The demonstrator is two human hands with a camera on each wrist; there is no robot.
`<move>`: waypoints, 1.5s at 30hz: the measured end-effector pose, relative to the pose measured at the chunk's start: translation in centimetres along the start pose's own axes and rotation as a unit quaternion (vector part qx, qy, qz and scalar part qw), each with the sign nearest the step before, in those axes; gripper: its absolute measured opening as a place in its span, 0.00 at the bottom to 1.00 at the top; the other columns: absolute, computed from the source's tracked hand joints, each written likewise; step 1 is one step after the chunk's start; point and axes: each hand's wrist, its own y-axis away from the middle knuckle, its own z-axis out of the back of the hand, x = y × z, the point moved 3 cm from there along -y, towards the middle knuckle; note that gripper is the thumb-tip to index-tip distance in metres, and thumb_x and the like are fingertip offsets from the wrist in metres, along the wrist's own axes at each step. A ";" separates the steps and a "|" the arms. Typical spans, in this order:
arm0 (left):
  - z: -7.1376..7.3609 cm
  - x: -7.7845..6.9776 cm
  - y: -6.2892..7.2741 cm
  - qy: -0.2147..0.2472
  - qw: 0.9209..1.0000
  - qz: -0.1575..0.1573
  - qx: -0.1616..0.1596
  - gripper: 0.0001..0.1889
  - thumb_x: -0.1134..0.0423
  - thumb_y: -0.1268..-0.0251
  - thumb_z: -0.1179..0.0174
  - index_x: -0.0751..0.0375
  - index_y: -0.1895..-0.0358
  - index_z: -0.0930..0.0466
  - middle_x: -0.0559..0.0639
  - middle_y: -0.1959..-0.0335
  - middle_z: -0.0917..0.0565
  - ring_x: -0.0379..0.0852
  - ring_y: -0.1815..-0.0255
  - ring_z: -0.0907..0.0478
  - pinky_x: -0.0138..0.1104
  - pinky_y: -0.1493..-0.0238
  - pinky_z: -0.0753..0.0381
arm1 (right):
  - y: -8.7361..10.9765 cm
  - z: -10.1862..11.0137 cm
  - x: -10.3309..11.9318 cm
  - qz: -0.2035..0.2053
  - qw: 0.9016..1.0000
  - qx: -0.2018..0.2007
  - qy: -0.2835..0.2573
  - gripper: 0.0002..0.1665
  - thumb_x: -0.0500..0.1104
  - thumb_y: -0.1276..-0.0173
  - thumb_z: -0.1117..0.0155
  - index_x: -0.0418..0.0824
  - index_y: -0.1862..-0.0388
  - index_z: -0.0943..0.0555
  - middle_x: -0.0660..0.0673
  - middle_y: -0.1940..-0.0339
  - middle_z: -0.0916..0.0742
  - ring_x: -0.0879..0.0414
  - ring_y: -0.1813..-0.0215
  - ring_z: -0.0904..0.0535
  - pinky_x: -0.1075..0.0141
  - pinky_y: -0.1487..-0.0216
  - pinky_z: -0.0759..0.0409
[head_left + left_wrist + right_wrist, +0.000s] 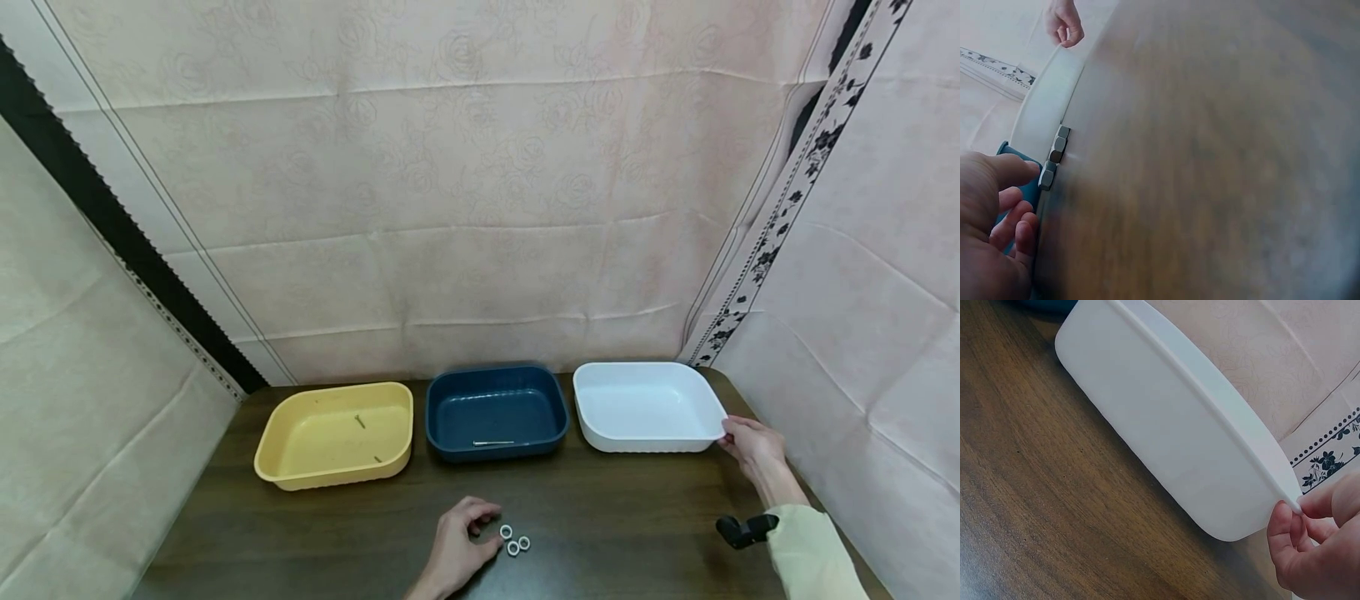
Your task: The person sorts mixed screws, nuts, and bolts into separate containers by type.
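Observation:
Three silvery hex nuts (513,548) lie close together on the dark wooden table, and their faceted sides (1059,145) show in the left wrist view. My left hand (459,546) is just left of them, its fingers loosely bent and thumb near the nuts. Nothing shows between those fingers; whether the thumb touches a nut, I cannot tell. At the right, my right hand (756,450) pinches the front right corner of a white tray (1166,425) by its rim, thumb and fingers on either side. No contents show inside the white tray (648,404).
A dark blue tray (495,377) in the middle holds one long thin screw (493,443). Left of it, a yellow tray (300,429) contains two small screws, one being a short screw (360,422). Pale cloth (480,208) hangs behind and on both sides.

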 end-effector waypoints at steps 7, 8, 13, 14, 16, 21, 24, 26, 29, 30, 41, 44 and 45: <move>-0.3 0.1 0.1 -0.016 1.000 -0.006 0.000 0.17 0.69 0.52 0.23 0.62 0.56 0.12 0.43 0.61 0.18 0.38 0.62 0.23 0.29 0.66 0.22 | 0.6 0.1 0.5 -0.002 1.000 0.029 -0.009 0.11 0.28 0.29 0.45 0.26 0.50 0.23 0.50 0.75 0.21 0.61 0.74 0.23 0.70 0.71 0.17; -0.3 0.1 0.1 -0.022 1.000 -0.006 0.000 0.17 0.69 0.52 0.23 0.61 0.56 0.12 0.43 0.61 0.18 0.38 0.62 0.23 0.29 0.66 0.22 | 0.7 0.1 0.5 -0.002 0.999 0.032 -0.012 0.11 0.28 0.29 0.45 0.27 0.50 0.23 0.50 0.76 0.21 0.61 0.74 0.23 0.70 0.71 0.17; -0.4 0.2 0.1 -0.046 0.999 -0.005 0.010 0.16 0.67 0.52 0.23 0.59 0.56 0.12 0.42 0.60 0.19 0.37 0.62 0.25 0.29 0.66 0.24 | 0.5 0.1 0.6 -0.005 0.999 0.037 -0.017 0.08 0.28 0.29 0.45 0.28 0.53 0.23 0.50 0.76 0.21 0.60 0.74 0.23 0.70 0.72 0.18; -0.4 0.2 0.1 -0.050 0.999 -0.005 0.012 0.16 0.66 0.52 0.23 0.59 0.56 0.12 0.42 0.60 0.19 0.37 0.61 0.25 0.29 0.66 0.24 | 0.5 0.1 0.6 -0.007 0.999 0.037 -0.016 0.09 0.28 0.29 0.45 0.28 0.51 0.23 0.50 0.76 0.20 0.60 0.74 0.23 0.70 0.71 0.17; -0.5 0.2 0.0 -0.053 0.998 -0.003 0.017 0.16 0.66 0.51 0.23 0.59 0.56 0.12 0.42 0.60 0.19 0.38 0.61 0.26 0.29 0.66 0.25 | 0.6 0.1 0.7 -0.010 0.999 0.038 -0.010 0.12 0.29 0.28 0.45 0.26 0.48 0.24 0.50 0.75 0.21 0.60 0.74 0.23 0.69 0.70 0.17; -0.6 0.1 -0.2 -0.069 0.997 -0.007 0.021 0.16 0.65 0.50 0.23 0.58 0.56 0.11 0.41 0.60 0.19 0.40 0.59 0.25 0.32 0.64 0.25 | 0.7 0.2 0.9 -0.011 0.999 0.037 0.002 0.18 0.30 0.27 0.45 0.25 0.41 0.27 0.50 0.73 0.21 0.60 0.73 0.23 0.69 0.67 0.16; -0.7 0.1 -0.3 -0.080 0.997 -0.001 0.024 0.15 0.65 0.49 0.24 0.58 0.56 0.11 0.41 0.60 0.20 0.40 0.59 0.26 0.34 0.62 0.26 | 0.7 0.1 0.9 -0.009 0.999 0.037 0.000 0.18 0.30 0.28 0.45 0.24 0.41 0.27 0.49 0.73 0.21 0.60 0.73 0.23 0.69 0.67 0.16; -0.7 0.1 -0.2 -0.084 0.996 0.006 0.026 0.15 0.64 0.49 0.24 0.57 0.56 0.11 0.40 0.60 0.20 0.40 0.59 0.26 0.35 0.62 0.26 | 0.7 0.1 0.8 -0.010 0.999 0.039 -0.001 0.18 0.30 0.28 0.45 0.24 0.42 0.27 0.49 0.73 0.21 0.60 0.73 0.22 0.69 0.68 0.16; -0.8 0.0 -0.1 -0.087 0.996 0.012 0.029 0.15 0.64 0.49 0.24 0.57 0.56 0.11 0.40 0.61 0.21 0.41 0.58 0.27 0.36 0.61 0.26 | 0.7 0.1 0.7 -0.013 0.999 0.040 -0.003 0.18 0.30 0.28 0.44 0.24 0.42 0.27 0.49 0.73 0.21 0.60 0.73 0.22 0.69 0.69 0.16; -0.8 0.0 -0.1 -0.087 0.996 0.012 0.030 0.15 0.64 0.49 0.24 0.57 0.56 0.11 0.40 0.61 0.21 0.41 0.58 0.27 0.36 0.60 0.26 | 0.7 0.1 0.7 -0.014 0.999 0.039 -0.003 0.18 0.30 0.28 0.45 0.25 0.41 0.27 0.49 0.72 0.21 0.60 0.73 0.22 0.69 0.69 0.17; -1.1 -0.2 -0.3 -0.082 0.996 -0.027 0.038 0.09 0.68 0.47 0.26 0.55 0.62 0.10 0.36 0.66 0.21 0.37 0.62 0.27 0.33 0.62 0.25 | 1.0 0.0 0.8 -0.012 0.999 0.034 -0.003 0.19 0.30 0.28 0.45 0.24 0.40 0.28 0.50 0.74 0.21 0.61 0.73 0.23 0.70 0.69 0.17; -1.1 -0.3 -0.4 -0.093 0.995 -0.028 0.032 0.09 0.68 0.48 0.26 0.55 0.62 0.10 0.37 0.66 0.21 0.37 0.62 0.27 0.33 0.62 0.26 | -0.2 0.1 0.1 -0.011 0.999 0.032 -0.009 0.17 0.29 0.29 0.45 0.25 0.42 0.26 0.50 0.75 0.21 0.61 0.73 0.22 0.70 0.71 0.17; -1.1 -0.3 -0.4 -0.095 0.995 -0.025 0.031 0.09 0.68 0.48 0.27 0.55 0.62 0.10 0.37 0.66 0.20 0.36 0.62 0.27 0.33 0.62 0.26 | -0.2 0.1 0.0 -0.012 0.999 0.032 -0.009 0.17 0.29 0.29 0.45 0.26 0.43 0.26 0.51 0.75 0.21 0.61 0.73 0.22 0.70 0.71 0.17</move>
